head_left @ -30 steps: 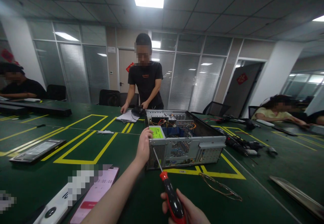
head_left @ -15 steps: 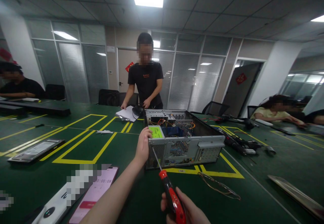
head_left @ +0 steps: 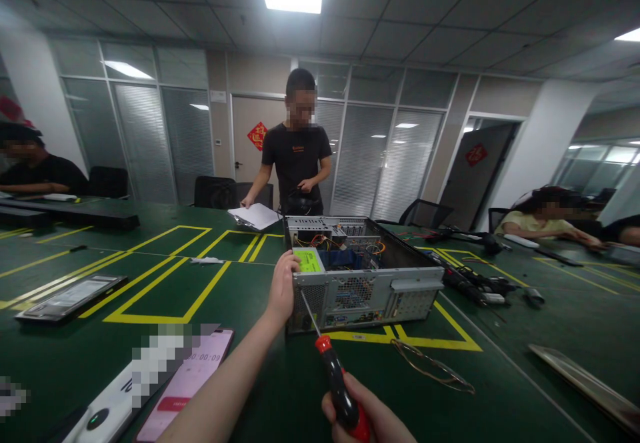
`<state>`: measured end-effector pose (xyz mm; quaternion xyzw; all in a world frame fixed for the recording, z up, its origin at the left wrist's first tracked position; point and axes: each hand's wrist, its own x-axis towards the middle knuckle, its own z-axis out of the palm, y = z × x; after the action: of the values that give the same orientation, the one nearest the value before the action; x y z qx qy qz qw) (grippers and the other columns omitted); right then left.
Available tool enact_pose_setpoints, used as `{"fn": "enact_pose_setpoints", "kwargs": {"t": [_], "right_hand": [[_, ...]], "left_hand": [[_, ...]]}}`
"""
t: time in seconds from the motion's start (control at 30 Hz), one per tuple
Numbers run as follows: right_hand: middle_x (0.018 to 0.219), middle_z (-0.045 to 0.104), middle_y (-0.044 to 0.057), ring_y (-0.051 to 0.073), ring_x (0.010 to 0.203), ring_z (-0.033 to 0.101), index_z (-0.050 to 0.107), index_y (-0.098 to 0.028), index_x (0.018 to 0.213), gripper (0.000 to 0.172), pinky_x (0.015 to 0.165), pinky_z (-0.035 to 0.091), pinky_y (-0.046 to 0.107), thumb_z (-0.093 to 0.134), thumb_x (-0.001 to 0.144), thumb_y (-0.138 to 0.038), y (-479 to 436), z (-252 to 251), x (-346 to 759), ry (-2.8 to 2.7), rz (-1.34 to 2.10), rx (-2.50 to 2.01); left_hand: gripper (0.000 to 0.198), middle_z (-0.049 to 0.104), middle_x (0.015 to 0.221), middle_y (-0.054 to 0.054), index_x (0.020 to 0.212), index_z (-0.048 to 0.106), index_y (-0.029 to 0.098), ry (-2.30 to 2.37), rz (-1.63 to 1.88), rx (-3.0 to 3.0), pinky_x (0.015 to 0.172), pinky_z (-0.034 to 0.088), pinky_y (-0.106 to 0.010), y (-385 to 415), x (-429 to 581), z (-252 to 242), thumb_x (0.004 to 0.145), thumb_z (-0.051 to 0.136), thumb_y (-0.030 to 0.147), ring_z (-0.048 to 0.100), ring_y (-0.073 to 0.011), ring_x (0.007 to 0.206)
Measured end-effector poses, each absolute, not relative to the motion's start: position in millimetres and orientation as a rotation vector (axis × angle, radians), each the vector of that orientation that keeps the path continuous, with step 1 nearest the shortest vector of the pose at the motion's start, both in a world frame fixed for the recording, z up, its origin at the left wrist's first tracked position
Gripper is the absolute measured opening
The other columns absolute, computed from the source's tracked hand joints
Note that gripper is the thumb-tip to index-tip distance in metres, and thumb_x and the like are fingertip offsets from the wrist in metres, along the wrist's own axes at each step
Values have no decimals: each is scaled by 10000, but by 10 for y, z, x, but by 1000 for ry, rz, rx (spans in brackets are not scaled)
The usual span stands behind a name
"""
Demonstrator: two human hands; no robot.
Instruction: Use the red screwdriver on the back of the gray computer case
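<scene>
An open desktop computer case [head_left: 417, 276] lies on its side on the green table [head_left: 165, 289], cables and a green-labelled power supply [head_left: 308, 261] showing inside. My left hand [head_left: 283, 289] grips the case's near left corner. My right hand [head_left: 373, 419] is closed round the red and black handle of a screwdriver [head_left: 336, 381]. Its metal tip touches the case's rear panel at the lower left, beside my left hand.
A phone with a pink screen [head_left: 193, 379] and a white device [head_left: 107, 408] lie near left. A flat panel [head_left: 70, 297] rests further left. Loose wire [head_left: 433, 369] lies right of the case. A person in black [head_left: 299, 156] stands behind, and others sit at both sides.
The standing person has straightened up, stepped right and lifted a dark object off the table. My hands and the screwdriver stay almost where they were; the handle has turned slightly.
</scene>
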<state>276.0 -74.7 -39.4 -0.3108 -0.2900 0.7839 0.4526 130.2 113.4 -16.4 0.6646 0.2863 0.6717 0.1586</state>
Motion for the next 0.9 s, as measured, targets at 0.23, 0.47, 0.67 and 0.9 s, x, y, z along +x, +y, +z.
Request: {"fn": "enact_pose_setpoints", "kwargs": {"t": [0.23, 0.47, 0.67, 0.9], "right_hand": [[638, 654, -33, 20, 329, 361, 638, -176, 967, 571, 378, 164, 190, 781, 620, -606, -710, -380, 2745, -578, 2049, -660], [1067, 727, 85, 125, 675, 665, 642, -190, 1147, 487, 597, 424, 223, 787, 716, -365, -892, -23, 2816, -731, 2055, -553], [1063, 690, 100, 125, 787, 665, 651, -149, 1152, 498, 667, 449, 213, 820, 732, -357, -953, 69, 2812, -792, 2037, -685], [811, 621, -6, 10, 506, 474, 676, -167, 932, 422, 469, 305, 144, 836, 679, -465, -911, -107, 2782, -694, 2013, -708]], "left_hand": [[437, 636, 1034, -77, 807, 551, 210, 794, 1955, 1880, 1108, 398, -450, 1158, 1315, -182, 1003, 227, 428, 519, -225, 1249], [450, 632, 1022, -75, 806, 546, 211, 794, 1953, 1883, 1111, 394, -448, 1158, 1317, -168, 1003, 213, 443, 526, -218, 1232], [460, 631, 1005, -78, 801, 539, 211, 791, 1952, 1897, 1110, 392, -458, 1131, 1308, -143, 999, 207, 460, 531, -224, 1221], [466, 630, 1009, -81, 799, 544, 212, 804, 1948, 1889, 1091, 403, -456, 1122, 1310, -136, 996, 206, 464, 526, -231, 1227]]}}
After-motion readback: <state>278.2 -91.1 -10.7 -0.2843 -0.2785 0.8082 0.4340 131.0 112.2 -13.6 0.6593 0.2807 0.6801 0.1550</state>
